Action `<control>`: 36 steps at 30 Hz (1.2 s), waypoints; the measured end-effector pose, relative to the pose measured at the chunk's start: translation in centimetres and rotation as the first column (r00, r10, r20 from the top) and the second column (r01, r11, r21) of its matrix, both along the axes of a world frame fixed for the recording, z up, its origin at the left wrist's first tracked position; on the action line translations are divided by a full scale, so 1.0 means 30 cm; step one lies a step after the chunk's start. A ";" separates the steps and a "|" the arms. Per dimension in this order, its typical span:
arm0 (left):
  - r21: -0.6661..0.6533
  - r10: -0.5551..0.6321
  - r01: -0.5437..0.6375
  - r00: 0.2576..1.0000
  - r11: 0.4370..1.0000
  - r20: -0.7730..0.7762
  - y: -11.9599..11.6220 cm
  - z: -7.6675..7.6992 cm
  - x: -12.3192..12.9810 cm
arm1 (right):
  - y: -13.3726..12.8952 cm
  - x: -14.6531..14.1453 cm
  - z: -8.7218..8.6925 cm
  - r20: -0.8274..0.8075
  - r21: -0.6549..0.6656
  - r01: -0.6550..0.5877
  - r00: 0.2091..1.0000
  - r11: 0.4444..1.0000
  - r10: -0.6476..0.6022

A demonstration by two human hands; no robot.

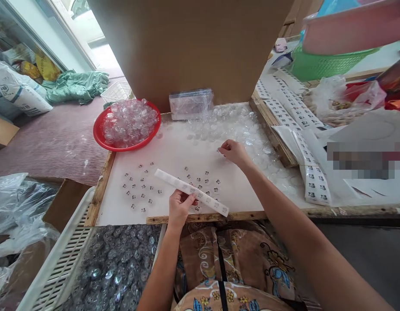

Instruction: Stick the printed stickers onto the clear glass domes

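Note:
My left hand (181, 206) grips a narrow white strip of stickers (176, 182) with faint panda-like prints, held at a slant over the front of the white work board (128, 172). Fingers pinched together, my right hand (231, 151) hovers further back, near the loose clear discs (248, 129). A tiny dark-printed sticker (218, 150) seems to show at its fingertips, though it is too small to see well. Several small panda prints (151, 188), apparently on clear pieces, lie spread in groups left of and around the strip.
A red bowl (98, 134) heaped with clear discs stands at the back left. Behind the board rises a cardboard panel (193, 47), with a clear plastic box (187, 106) before it. Sticker sheets (312, 179) lie right of the wooden rail (274, 134). A white crate (62, 259) sits below left.

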State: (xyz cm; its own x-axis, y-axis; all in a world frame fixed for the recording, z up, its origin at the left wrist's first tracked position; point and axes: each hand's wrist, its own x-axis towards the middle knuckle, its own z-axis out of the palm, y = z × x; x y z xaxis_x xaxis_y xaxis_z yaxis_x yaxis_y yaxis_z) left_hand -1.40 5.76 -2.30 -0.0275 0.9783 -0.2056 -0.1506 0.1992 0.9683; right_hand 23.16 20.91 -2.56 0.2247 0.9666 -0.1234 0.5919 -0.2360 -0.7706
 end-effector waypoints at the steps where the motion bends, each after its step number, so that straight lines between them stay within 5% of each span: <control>1: -0.001 0.001 -0.001 1.000 1.000 0.001 0.000 -0.002 0.000 | 0.000 -0.005 -0.001 0.008 -0.013 0.001 1.000 1.000 -0.001; 13: -0.015 -0.005 0.005 1.000 1.000 0.005 0.002 0.004 0.002 | 0.029 -0.047 -0.035 0.259 0.007 -0.050 0.965 0.999 0.047; 20: -0.013 0.014 -0.014 0.999 1.000 0.030 0.002 0.012 0.006 | -0.035 -0.220 -0.010 0.306 0.041 -0.227 0.930 0.973 0.204; 26: -0.042 0.030 -0.027 0.997 0.999 0.065 0.009 0.022 0.009 | -0.152 -0.395 0.126 -0.032 0.228 -0.459 0.878 0.859 0.478; 31: -0.091 0.111 -0.085 0.932 0.992 0.345 0.014 0.012 -0.030 | -0.204 -0.378 0.217 -0.307 0.265 -0.538 0.740 0.800 0.599; 34: -0.102 0.107 -0.061 0.828 0.993 0.551 0.003 0.017 -0.062 | -0.223 -0.333 0.229 -0.256 0.335 -0.543 0.734 0.770 0.629; 36: -0.073 0.014 0.043 0.766 0.996 0.643 -0.008 0.023 -0.075 | -0.236 -0.323 0.235 -0.077 0.430 -0.596 0.723 0.678 0.686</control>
State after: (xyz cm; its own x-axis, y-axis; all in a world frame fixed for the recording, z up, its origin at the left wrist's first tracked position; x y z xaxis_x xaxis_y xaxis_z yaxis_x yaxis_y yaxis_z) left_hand -3.64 5.52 -1.60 0.1526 0.9573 -0.2457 -0.7278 0.2770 0.6274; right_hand 13.47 13.84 4.49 -0.4568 0.8418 0.2877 0.3010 0.4505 -0.8405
